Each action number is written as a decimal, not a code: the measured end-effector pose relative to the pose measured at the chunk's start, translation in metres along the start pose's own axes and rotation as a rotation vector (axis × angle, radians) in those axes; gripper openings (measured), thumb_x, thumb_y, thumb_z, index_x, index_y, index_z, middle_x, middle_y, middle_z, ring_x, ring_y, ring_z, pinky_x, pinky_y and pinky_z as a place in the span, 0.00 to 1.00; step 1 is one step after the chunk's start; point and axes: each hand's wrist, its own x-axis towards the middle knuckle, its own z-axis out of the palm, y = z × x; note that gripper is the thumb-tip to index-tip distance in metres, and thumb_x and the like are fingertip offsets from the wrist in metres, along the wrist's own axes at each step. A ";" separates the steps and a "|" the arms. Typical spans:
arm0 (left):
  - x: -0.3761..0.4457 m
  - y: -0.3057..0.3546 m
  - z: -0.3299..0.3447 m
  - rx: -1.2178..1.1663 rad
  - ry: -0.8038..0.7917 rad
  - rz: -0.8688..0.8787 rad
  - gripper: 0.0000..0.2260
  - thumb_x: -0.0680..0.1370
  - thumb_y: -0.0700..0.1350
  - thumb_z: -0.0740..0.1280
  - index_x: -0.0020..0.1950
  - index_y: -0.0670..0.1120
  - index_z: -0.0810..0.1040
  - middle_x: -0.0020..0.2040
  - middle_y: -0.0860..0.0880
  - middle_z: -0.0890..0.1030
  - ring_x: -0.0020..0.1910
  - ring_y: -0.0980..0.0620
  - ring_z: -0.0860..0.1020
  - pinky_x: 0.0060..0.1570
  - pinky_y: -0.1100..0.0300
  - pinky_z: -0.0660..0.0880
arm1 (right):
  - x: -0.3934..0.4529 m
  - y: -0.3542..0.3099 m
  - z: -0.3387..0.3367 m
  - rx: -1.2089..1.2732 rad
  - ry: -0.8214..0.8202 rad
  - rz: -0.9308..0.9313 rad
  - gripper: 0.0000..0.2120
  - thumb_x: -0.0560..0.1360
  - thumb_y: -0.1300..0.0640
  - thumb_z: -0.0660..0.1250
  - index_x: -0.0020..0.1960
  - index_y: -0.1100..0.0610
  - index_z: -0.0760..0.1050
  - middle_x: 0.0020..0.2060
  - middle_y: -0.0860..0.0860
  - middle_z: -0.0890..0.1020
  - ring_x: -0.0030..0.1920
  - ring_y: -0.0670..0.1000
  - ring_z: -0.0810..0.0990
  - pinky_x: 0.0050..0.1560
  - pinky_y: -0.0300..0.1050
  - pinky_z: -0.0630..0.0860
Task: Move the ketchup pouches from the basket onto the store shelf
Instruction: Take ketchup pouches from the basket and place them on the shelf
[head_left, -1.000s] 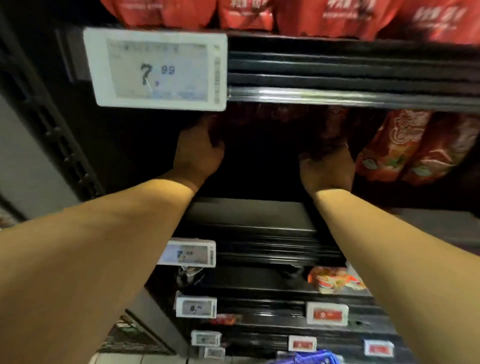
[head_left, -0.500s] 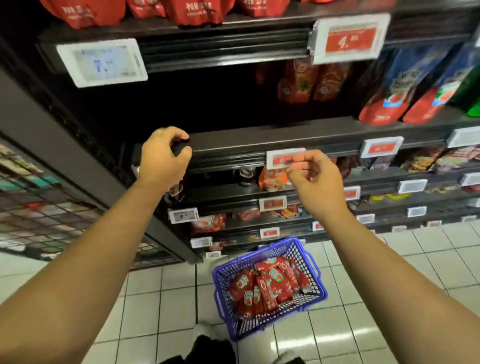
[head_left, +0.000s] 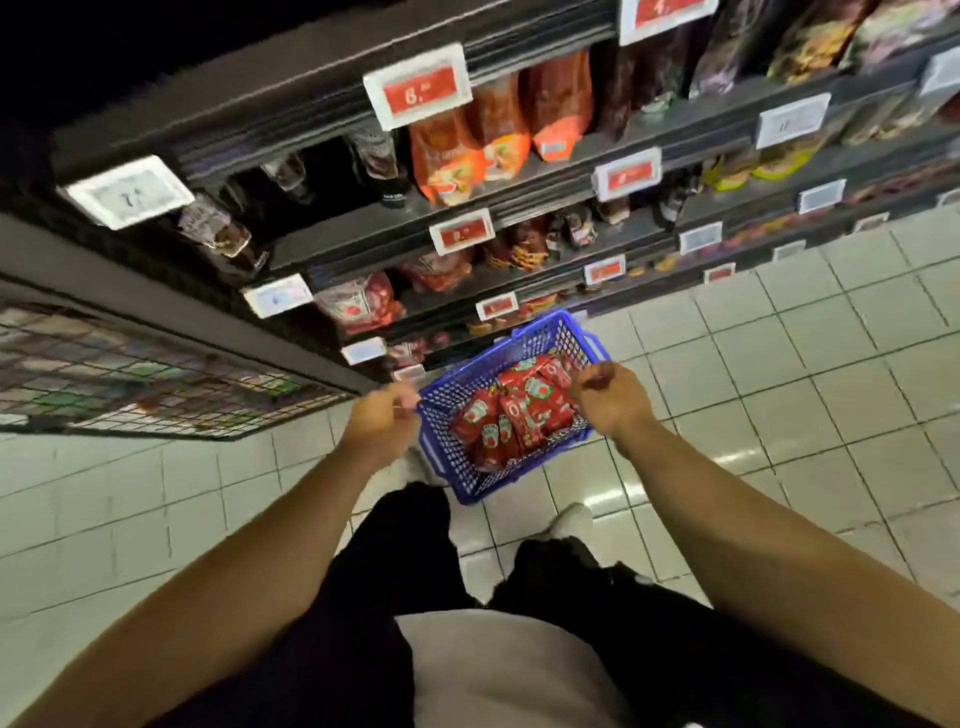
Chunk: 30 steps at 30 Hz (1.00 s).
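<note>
step: reach for next pouches | left hand, right hand – loosely curled, holding nothing | basket at 12 o'clock | next – grasp ketchup pouches

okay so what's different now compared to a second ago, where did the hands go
Both hands came down from the dark upper shelf. The left hand now hangs at the blue basket's near-left rim and the right hand over its right side, fingers loosely curled, neither plainly gripping anything. The ketchup pouches remain piled in the basket on the floor.
</note>
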 end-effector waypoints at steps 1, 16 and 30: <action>0.005 -0.007 0.017 0.052 -0.066 -0.024 0.12 0.75 0.47 0.62 0.49 0.42 0.81 0.49 0.41 0.83 0.49 0.40 0.81 0.49 0.52 0.77 | 0.002 0.017 0.008 -0.007 -0.016 0.048 0.06 0.73 0.56 0.71 0.49 0.57 0.82 0.47 0.54 0.85 0.54 0.58 0.83 0.59 0.47 0.77; 0.249 -0.173 0.272 0.361 -0.507 -0.101 0.22 0.74 0.42 0.73 0.66 0.44 0.71 0.61 0.44 0.79 0.55 0.45 0.78 0.52 0.55 0.75 | 0.180 0.190 0.233 -0.121 -0.158 0.244 0.18 0.73 0.54 0.70 0.62 0.54 0.77 0.48 0.51 0.82 0.50 0.56 0.81 0.45 0.39 0.70; 0.398 -0.292 0.408 0.247 -0.521 -0.222 0.37 0.66 0.47 0.82 0.72 0.47 0.71 0.64 0.49 0.79 0.60 0.48 0.79 0.58 0.56 0.79 | 0.353 0.284 0.391 -0.545 0.112 0.226 0.35 0.81 0.46 0.63 0.80 0.44 0.47 0.72 0.61 0.65 0.69 0.63 0.66 0.66 0.62 0.67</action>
